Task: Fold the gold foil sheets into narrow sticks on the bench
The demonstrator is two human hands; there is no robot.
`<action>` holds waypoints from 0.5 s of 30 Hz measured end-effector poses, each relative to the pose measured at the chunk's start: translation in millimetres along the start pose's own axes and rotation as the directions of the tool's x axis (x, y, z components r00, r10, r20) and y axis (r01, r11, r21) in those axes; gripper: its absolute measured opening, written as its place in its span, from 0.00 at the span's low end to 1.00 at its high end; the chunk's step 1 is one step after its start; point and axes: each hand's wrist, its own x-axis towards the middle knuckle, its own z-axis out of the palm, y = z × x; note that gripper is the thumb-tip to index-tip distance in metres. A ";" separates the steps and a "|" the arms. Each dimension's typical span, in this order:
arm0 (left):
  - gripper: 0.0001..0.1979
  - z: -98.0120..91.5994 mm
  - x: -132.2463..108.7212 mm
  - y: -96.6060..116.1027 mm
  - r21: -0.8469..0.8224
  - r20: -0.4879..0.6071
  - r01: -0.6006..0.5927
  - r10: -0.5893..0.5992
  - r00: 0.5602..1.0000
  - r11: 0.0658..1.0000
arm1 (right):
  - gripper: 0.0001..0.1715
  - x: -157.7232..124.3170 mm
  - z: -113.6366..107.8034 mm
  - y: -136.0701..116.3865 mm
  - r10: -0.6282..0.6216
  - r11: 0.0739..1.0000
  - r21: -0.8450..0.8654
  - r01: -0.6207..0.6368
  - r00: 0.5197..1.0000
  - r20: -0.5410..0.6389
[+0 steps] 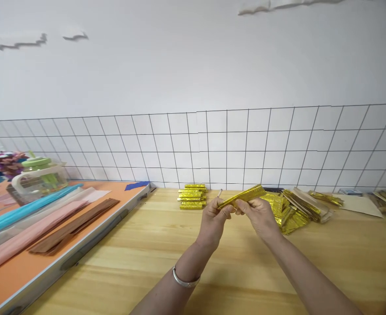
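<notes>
"Gold foil strip (247, 195), where is it now?"

"It is in the air above the wooden table (140, 267), between both hands, and its right end is tilted upward."

"And the fingers, how do they stand?"

"On the left hand (212, 221), thumb and fingers are pinched on the lower end. The right hand (261, 219) grips the strip also, its thumb near the other thumb."

"Which things are around?"

"Beyond the left hand there is a neat group of gold foil bundles (193, 197), near the gridded white wall (217, 146). Just beside the right hand lies a loose pile of gold foil pieces (294, 221). Well to the left, on an orange surface (19, 280), I see a brown paper bundle (81, 221) and a pink roll (32, 234)."
</notes>
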 end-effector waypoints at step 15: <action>0.11 -12.3 7.3 -4.7 0.053 -0.010 0.046 -0.046 0.999 0.998 | 0.15 12.1 -25.2 -7.0 -0.066 0.998 0.009 0.067 0.993 -0.097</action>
